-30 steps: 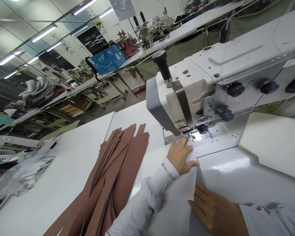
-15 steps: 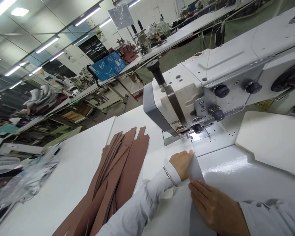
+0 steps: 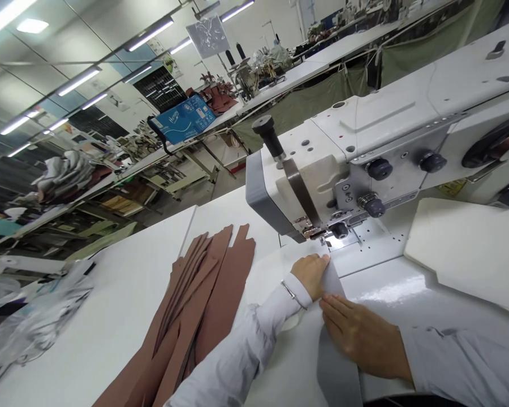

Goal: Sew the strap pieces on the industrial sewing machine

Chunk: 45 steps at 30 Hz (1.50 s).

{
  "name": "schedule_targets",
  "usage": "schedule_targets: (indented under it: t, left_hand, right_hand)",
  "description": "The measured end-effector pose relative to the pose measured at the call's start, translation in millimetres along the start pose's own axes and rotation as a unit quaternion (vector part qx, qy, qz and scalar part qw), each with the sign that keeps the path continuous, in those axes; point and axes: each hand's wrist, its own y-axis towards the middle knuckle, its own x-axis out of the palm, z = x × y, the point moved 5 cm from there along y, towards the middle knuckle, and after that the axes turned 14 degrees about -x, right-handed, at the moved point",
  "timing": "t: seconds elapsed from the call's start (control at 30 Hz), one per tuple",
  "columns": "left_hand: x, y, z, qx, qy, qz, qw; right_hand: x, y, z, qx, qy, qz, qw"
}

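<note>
A narrow white strip of material [image 3: 333, 282] runs from under the presser foot [image 3: 324, 237] of a white sewing machine [image 3: 365, 147] back toward me across the machine bed. My left hand [image 3: 311, 273] lies on the strip just before the foot, fingers curled down over its left edge. My right hand [image 3: 360, 333] rests flat on the strip nearer to me, fingers stretched and pressing it to the bed. Both sleeves are light grey, and a thin bracelet circles my left wrist.
A stack of long brown cut pieces [image 3: 199, 311] lies on the white table to the left. Crumpled clear plastic [image 3: 34, 322] sits at the far left edge. A white panel [image 3: 466, 249] rests at the right. Other workbenches, a blue box [image 3: 182, 118] and machines fill the background.
My left hand drew back from the presser foot, then moved forward to it again. My right hand slid up the strip and sits closer behind the left.
</note>
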Motion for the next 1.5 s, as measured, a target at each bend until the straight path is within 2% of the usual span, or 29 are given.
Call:
schedule_targets:
  t: [0.23,0.43,0.77,1.03,1.23,1.37,1.5]
  left_hand:
    - [-4,9,0,-0.001,0.013,-0.032,0.999]
    - [-5,9,-3,0.009,0.006,-0.046,0.999]
    - [-5,8,-5,-0.008,-0.003,-0.011,1.000]
    - [-4,17,-1,-0.035,-0.006,0.059,0.998]
    - [-4,13,-5,0.022,0.003,0.200,0.980]
    - [5,11,-6,0.071,0.032,0.235,0.969]
    - [9,8,3,0.065,0.065,0.249,0.964]
  right_hand:
    - [12,-1,8,-0.027,-0.001,-0.010,1.000]
    - [11,1,11,-0.019,0.003,0.005,1.000]
    - [2,5,4,0.001,0.004,0.028,1.000]
    - [10,6,17,-0.017,0.008,0.007,1.000]
    - [12,5,16,-0.006,0.004,0.024,1.000]
    - [13,4,12,0.002,-0.002,0.040,0.999]
    - [17,3,10,-0.003,-0.004,0.034,0.999]
